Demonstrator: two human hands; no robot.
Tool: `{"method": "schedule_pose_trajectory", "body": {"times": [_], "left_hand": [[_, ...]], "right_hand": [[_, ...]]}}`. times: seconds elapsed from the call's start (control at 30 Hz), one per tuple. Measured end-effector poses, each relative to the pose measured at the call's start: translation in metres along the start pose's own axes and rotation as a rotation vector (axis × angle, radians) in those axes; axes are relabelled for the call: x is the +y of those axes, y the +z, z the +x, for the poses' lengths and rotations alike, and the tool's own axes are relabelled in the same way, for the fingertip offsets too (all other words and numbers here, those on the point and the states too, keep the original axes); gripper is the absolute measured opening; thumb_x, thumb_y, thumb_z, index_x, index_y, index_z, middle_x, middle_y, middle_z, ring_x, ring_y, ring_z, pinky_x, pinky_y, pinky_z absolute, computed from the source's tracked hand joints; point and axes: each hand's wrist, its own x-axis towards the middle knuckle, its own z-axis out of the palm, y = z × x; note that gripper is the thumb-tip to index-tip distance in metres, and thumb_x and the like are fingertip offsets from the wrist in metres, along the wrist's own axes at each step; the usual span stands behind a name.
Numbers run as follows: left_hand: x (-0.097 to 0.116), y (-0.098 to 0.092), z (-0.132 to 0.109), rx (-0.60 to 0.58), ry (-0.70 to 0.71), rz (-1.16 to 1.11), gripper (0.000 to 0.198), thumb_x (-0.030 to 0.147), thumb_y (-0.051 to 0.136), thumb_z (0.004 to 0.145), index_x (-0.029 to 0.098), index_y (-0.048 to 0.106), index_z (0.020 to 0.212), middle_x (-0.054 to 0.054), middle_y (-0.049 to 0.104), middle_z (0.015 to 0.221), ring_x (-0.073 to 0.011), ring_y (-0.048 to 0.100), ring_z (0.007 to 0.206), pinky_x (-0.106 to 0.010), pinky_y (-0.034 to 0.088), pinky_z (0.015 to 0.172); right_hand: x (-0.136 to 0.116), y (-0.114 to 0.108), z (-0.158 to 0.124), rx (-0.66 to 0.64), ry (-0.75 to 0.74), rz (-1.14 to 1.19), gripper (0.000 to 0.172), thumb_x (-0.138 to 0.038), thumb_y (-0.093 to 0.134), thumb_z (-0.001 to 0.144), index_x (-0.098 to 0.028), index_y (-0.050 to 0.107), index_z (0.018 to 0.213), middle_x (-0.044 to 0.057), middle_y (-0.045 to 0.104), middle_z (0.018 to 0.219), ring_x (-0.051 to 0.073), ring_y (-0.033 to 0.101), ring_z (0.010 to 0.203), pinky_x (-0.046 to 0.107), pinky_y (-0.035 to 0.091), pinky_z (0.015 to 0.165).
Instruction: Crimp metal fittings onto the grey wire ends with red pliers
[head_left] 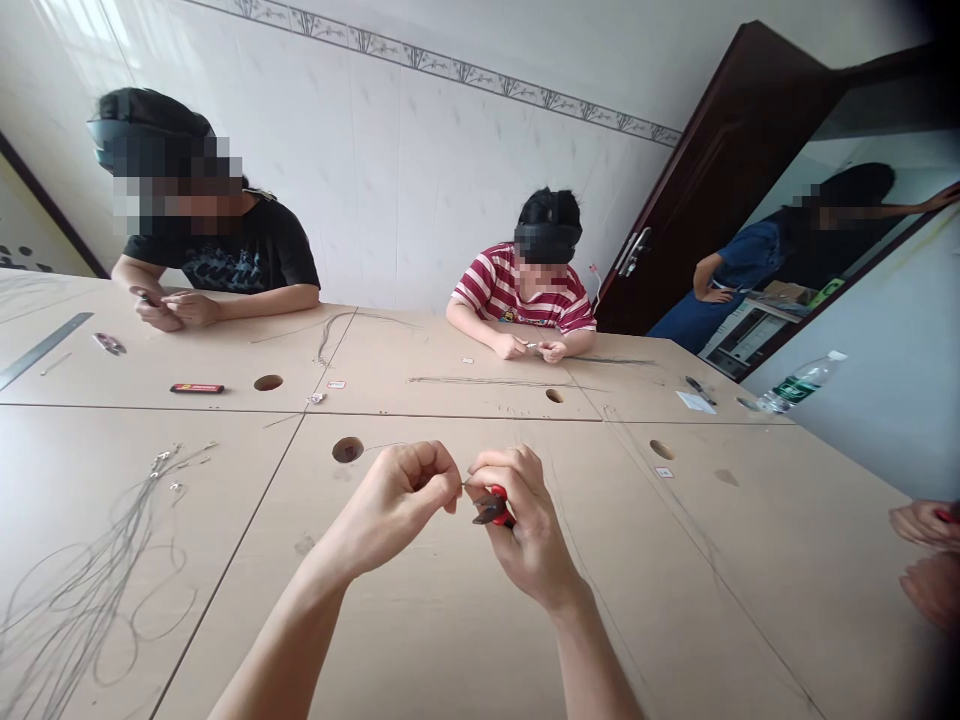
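Observation:
Above the middle of the table my left hand (409, 500) is closed, thumb and index finger pinching the end of a thin wire (464, 484). My right hand (525, 520) is wrapped round small pliers with red handles (493, 506); their dark jaws point left, just below the wire. The fingertips of both hands nearly meet. A thin strand (386, 445) runs from behind my left hand toward a round hole in the table. At the left lies a loose bundle of thin grey wires (112, 570) with small pale ends.
Two people sit across the table (420, 640), their hands at small items. A ruler (45, 352), a red-black box (197, 389), wires and a bottle (802, 385) lie or stand around. Another person's hands (930, 545) show at the right edge.

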Motion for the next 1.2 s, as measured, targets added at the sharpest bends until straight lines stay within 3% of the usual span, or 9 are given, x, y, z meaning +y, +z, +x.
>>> {"method": "schedule_pose_trajectory", "body": {"times": [0.2, 0.43, 0.67, 0.87, 1.2], "left_hand": [[-0.0012, 0.0015, 0.0006, 0.008, 0.041, -0.026, 0.014, 0.016, 0.047, 0.078, 0.019, 0.054, 0.066, 0.003, 0.053, 0.064, -0.0133, 0.05, 0.066, -0.026, 0.037, 0.06], [-0.0008, 0.0025, -0.0001, 0.006, 0.001, -0.03, 0.015, 0.017, 0.047, 0.081, 0.018, 0.053, 0.067, 0.005, 0.052, 0.061, -0.0082, 0.031, 0.051, -0.023, 0.027, 0.05], [0.0041, 0.0016, -0.0028, 0.023, 0.017, -0.055, 0.009, 0.015, 0.046, 0.081, 0.019, 0.051, 0.074, 0.003, 0.053, 0.065, -0.0085, 0.033, 0.052, -0.023, 0.028, 0.049], [0.0013, 0.0011, -0.002, -0.007, 0.023, -0.011, 0.008, 0.016, 0.05, 0.078, 0.019, 0.056, 0.075, 0.002, 0.053, 0.068, -0.011, 0.045, 0.06, -0.023, 0.034, 0.052], [-0.0022, -0.0002, -0.0035, -0.03, 0.026, -0.03, 0.008, 0.016, 0.051, 0.078, 0.019, 0.055, 0.072, 0.003, 0.05, 0.066, -0.0117, 0.046, 0.063, -0.024, 0.035, 0.057]], "right_hand": [[0.001, 0.0001, 0.0011, 0.007, 0.006, 0.009, 0.03, 0.003, 0.04, 0.083, -0.025, 0.046, 0.094, 0.001, 0.056, 0.092, 0.016, 0.047, 0.076, 0.035, 0.037, 0.077], [-0.0002, -0.0015, 0.0013, 0.002, 0.026, 0.068, 0.03, 0.002, 0.04, 0.083, -0.025, 0.046, 0.094, 0.001, 0.056, 0.092, 0.016, 0.049, 0.078, 0.035, 0.038, 0.078], [0.0008, -0.0016, 0.0005, 0.004, 0.065, 0.081, 0.024, -0.002, 0.043, 0.087, -0.025, 0.047, 0.092, 0.002, 0.057, 0.093, 0.017, 0.052, 0.08, 0.036, 0.04, 0.078], [-0.0004, -0.0025, 0.0007, 0.008, 0.073, 0.093, 0.022, -0.003, 0.045, 0.088, -0.025, 0.047, 0.092, 0.002, 0.057, 0.093, 0.016, 0.051, 0.079, 0.035, 0.039, 0.078], [-0.0014, -0.0037, 0.001, 0.011, 0.064, 0.097, 0.022, -0.003, 0.044, 0.088, -0.024, 0.046, 0.09, 0.001, 0.056, 0.092, 0.015, 0.05, 0.078, 0.034, 0.039, 0.077]]}}
